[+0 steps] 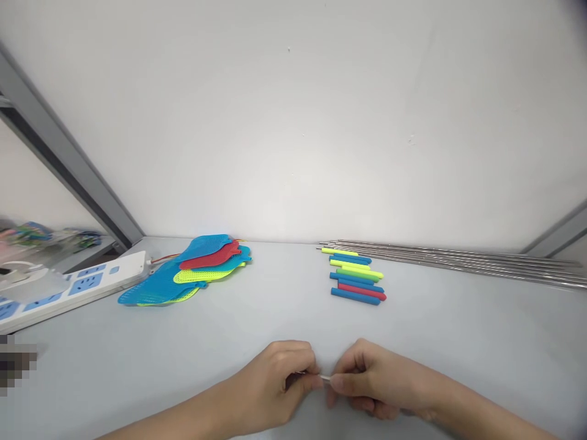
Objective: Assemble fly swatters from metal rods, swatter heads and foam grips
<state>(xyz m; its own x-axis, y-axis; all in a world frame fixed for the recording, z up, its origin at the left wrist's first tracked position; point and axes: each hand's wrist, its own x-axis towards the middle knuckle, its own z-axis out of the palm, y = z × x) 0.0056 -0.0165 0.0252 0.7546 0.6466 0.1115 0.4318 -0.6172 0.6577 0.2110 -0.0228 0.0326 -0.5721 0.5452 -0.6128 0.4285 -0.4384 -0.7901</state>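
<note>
Both of my hands are low in the middle of the head view, over the grey table (pixel 257 324). My left hand (pixel 287 379) is closed in a pinch, with thumb and fingertips on a thin, pale rod (pixel 325 377). The other end of that rod sits between the thumb and fingers of my right hand (pixel 367 379), which is closed too. Just a short stretch of it shows between my fingertips; my hands hide the rest, so its full length cannot be made out.
Fly swatter heads (pixel 208 263) in blue, red and yellow lie stacked at the back left. Behind my right hand are several coloured handle tubes (pixel 355 296). Long metal rods (pixel 458 255) stretch along the wall rightward. A white power strip (pixel 114 272) lies at far left.
</note>
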